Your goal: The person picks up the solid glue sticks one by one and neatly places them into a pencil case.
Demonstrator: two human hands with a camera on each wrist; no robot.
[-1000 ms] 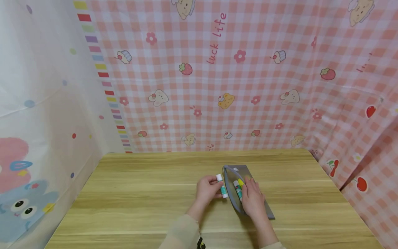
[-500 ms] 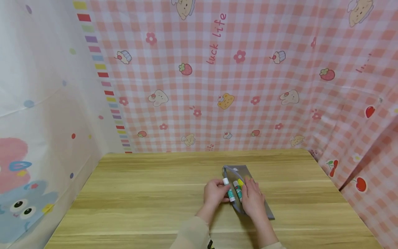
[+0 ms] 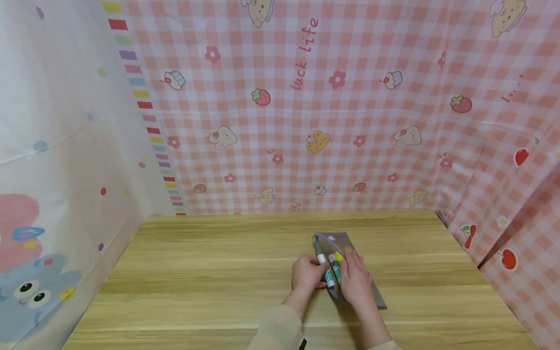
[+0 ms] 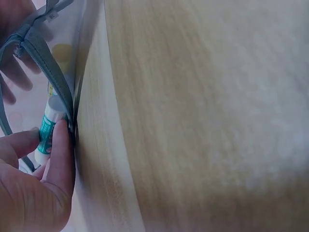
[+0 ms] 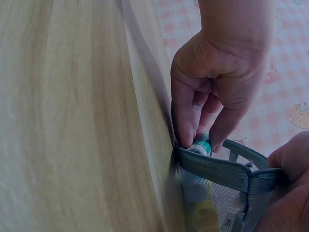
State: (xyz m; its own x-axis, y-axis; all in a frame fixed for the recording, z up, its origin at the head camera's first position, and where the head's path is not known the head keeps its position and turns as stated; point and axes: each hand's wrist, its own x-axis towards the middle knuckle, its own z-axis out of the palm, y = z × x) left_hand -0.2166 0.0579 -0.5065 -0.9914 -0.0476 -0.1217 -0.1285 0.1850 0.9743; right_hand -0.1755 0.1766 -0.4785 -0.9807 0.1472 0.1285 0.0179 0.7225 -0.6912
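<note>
A white-and-green glue stick [image 3: 326, 272] is pinched between the thumb and fingers of my left hand [image 3: 307, 274]. It lies at the mouth of a grey mesh zip pouch [image 3: 346, 239], which gapes toward the left. In the left wrist view the glue stick [image 4: 47, 129] shows between thumb and forefinger, against the zip edge. Inside the pouch are a second glue stick [image 3: 334, 266] and a yellow item [image 3: 339, 256], its kind partly hidden. My right hand [image 3: 356, 279] lies over the pouch's right side and grips the edge of its opening [image 5: 263, 180].
The pouch lies on a wood-grain table [image 3: 210, 272], right of its middle. A pink checked cloth [image 3: 280, 121] hangs behind the table's far edge and on the right. A white printed cloth [image 3: 87, 160] hangs at the left.
My left hand has moved right and slightly toward me with the glue stick, from beside the pouch to its opening. The right hand and the pouch have stayed in place.
</note>
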